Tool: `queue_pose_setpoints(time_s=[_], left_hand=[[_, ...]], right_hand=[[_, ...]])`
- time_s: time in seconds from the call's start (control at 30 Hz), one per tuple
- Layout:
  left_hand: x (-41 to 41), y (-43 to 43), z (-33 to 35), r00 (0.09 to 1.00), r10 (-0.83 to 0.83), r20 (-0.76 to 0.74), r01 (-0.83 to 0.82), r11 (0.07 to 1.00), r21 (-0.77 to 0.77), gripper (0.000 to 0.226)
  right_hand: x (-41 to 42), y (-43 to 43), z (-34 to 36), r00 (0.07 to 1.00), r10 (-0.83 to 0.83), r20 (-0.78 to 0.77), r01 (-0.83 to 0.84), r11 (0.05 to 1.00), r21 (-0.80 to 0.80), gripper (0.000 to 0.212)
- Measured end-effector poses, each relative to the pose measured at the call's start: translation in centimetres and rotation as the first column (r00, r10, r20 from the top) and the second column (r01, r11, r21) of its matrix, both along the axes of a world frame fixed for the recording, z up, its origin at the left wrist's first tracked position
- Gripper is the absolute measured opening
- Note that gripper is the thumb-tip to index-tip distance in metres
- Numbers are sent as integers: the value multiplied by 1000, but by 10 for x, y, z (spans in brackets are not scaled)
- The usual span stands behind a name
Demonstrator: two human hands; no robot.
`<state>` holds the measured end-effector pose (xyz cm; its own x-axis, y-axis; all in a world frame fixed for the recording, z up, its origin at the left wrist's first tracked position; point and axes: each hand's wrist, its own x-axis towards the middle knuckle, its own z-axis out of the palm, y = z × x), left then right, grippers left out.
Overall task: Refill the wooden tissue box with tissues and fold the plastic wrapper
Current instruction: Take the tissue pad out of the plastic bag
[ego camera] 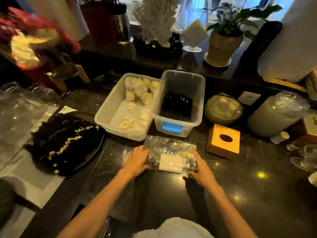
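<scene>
The clear plastic wrapper (169, 148) lies flat and crinkled on the dark marble counter (240, 186), with a white label (170, 163) showing near its front. My left hand (137, 159) rests flat on the wrapper's left end, fingers spread. My right hand (200, 169) grips the wrapper's front right corner. The wooden tissue box (223, 140) stands to the right of the wrapper, its oval top hole dark; no tissue shows through it.
Two clear plastic bins stand behind the wrapper: one with white rolled towels (125, 107), one with black items (180, 103). A dark tray of wrapped items (65, 143) sits left. Stacked glass plates (223, 109), a wrapped jar (277, 114) and glassware (305, 157) crowd the right.
</scene>
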<state>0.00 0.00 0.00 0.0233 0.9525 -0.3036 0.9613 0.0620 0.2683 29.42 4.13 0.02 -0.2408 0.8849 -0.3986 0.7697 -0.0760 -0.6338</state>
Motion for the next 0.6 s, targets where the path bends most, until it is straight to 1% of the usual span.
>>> queue_pose_setpoints(time_s=[0.03,0.1,0.13,0.23,0.3,0.4,0.47,0.5,0.57,0.6], left_hand=[[-2,0,-3,999,-47,-7,47,999,-9,70],[-8,1,-13,994,-110,-19,111,994,15,56],[-11,1,-17,991,-132,-21,133,991,27,49],[-17,8,-21,991,-134,23,130,984,118,32],[-21,10,-22,988,-141,62,129,978,161,30],[-21,13,-19,983,-168,78,150,968,200,45],[-18,18,-11,985,-165,42,148,951,271,47],[-16,21,-4,987,-159,15,147,939,310,43],[-12,29,14,986,-167,-26,162,894,417,27],[-10,34,26,986,-168,-12,153,861,485,19]], right_hand=[[-7,-1,-2,999,15,31,-15,1000,-5,100],[-15,-4,-6,996,15,83,-16,1000,7,94],[-18,-7,-10,996,12,91,-14,1000,26,88],[-16,-6,-19,997,7,80,-13,997,70,65],[-14,-8,-25,996,27,88,-37,993,112,51],[-15,-9,-25,999,8,48,-18,979,202,24],[-14,-5,-14,1000,7,30,-15,960,279,13],[-13,-3,-5,999,3,37,-15,942,336,11],[-4,3,21,998,10,60,-38,874,485,9],[2,5,38,997,13,71,-50,834,550,9]])
